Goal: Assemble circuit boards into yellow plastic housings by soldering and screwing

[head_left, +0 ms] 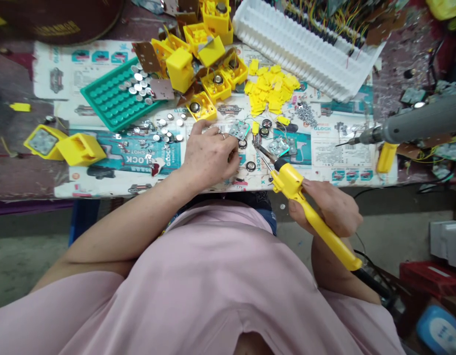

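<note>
Yellow soldering iron [315, 221] in right hand [333, 207], tip [259, 147] near left hand [211, 154]

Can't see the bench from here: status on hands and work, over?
Right hand gripping yellow soldering tool. Left hand curled beside circuit board. Loose round parts nearby.

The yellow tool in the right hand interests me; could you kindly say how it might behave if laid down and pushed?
The yellow tool would probably feel stiff, its long handle looking like moulded plastic. Its bulky, uneven head should hinder rolling. The black cord at its rear may tug as it moves.
</note>
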`<state>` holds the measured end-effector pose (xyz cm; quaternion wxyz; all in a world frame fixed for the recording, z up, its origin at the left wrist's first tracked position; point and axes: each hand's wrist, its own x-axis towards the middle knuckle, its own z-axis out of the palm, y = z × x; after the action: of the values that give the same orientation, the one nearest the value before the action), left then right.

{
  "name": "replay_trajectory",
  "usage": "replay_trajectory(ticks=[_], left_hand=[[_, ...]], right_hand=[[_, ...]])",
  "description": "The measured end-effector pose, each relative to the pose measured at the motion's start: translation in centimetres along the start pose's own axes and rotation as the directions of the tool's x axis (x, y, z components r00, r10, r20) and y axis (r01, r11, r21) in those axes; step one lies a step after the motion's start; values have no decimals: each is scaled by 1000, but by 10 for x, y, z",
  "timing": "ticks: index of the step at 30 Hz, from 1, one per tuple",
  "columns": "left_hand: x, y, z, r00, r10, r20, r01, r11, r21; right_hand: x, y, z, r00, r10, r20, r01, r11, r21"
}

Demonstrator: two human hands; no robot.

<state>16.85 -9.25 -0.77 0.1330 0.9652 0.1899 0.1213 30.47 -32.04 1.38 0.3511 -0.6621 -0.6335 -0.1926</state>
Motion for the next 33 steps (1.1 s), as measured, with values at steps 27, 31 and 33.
replay_trajectory(ticks=[27,31,33], left_hand=[[4,2,-11,995,-32,97,30,999,22],[5,3,-12,993,-37,111,36,999,12],[5,2,-11,994,-37,99,37,999,-1]], right_hand=[[-12,-8,4,999,48,14,-49,992,116],[-7,-7,5,998,-58,39,55,995,81],[-4,-6,6,997,-68,31,66,996,62]])
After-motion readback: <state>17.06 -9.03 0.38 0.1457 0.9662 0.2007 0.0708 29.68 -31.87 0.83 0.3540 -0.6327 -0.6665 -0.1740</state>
